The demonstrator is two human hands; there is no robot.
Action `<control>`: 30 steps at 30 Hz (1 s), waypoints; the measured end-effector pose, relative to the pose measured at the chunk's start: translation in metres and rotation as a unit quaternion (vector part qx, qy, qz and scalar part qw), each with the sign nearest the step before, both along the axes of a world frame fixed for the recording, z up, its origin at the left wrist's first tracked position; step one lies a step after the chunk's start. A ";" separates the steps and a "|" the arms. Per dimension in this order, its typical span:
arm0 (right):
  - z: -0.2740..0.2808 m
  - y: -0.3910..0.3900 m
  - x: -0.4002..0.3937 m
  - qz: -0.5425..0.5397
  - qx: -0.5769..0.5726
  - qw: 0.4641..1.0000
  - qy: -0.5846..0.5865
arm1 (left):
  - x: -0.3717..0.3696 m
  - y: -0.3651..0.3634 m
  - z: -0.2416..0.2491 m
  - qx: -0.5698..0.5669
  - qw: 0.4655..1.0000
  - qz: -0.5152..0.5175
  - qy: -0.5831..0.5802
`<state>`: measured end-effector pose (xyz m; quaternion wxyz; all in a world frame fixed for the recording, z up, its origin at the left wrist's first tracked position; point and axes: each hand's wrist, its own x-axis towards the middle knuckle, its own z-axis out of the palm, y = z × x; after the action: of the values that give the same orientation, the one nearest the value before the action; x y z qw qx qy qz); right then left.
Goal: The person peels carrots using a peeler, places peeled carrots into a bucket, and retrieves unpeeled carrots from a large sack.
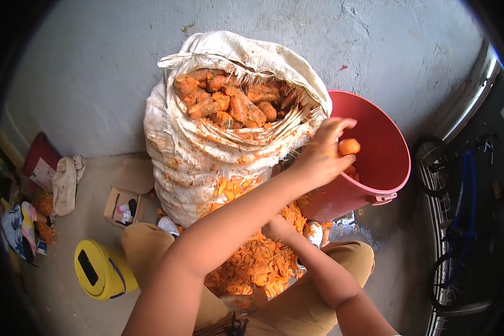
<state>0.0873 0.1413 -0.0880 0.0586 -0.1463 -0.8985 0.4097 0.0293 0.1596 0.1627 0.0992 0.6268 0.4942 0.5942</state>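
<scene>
My left hand (319, 157) reaches over the rim of a red bucket (386, 134), its thumb and fingers around a peeled carrot (349, 147) whose rounded end shows. More orange pieces lie lower in the bucket, mostly hidden by this hand. Below my left forearm, my right hand (276, 228) appears curled closed above a heap of carrot peelings (257, 260); the forearm covers part of it, so anything it holds is hidden. A large white woven sack (207, 162) stands against the wall, its mouth rolled back around many rough, unpeeled carrots (241, 106).
A yellow lidded bucket (103, 274) with a dark phone-like slab on top stands by my left knee. Behind it sits an open cardboard box (120, 204) with small items. Cloths (67, 182) lie at far left. A blue bicycle (465, 201) is at the right.
</scene>
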 end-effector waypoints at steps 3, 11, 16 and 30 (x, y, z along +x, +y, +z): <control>0.059 -0.016 0.004 -0.033 -0.015 0.992 -0.124 | -0.043 -0.041 -0.034 -0.163 0.974 -0.097 -0.123; 0.068 -0.030 0.006 0.020 -0.065 0.994 -0.084 | -0.093 -0.194 -0.125 -0.315 0.866 -0.010 -0.389; 0.054 -0.021 0.000 0.039 -0.058 0.992 -0.106 | -0.031 -0.181 -0.129 -0.361 0.828 -0.138 -0.405; 0.061 0.004 -0.009 -0.031 0.016 0.982 -0.184 | -0.133 -0.173 -0.134 -0.099 0.704 -0.052 -0.701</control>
<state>0.0779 0.1450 -0.0272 -0.0925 -0.2460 -0.8955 0.3592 -0.1038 -0.0135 0.0285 0.5095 0.0406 0.3050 0.8036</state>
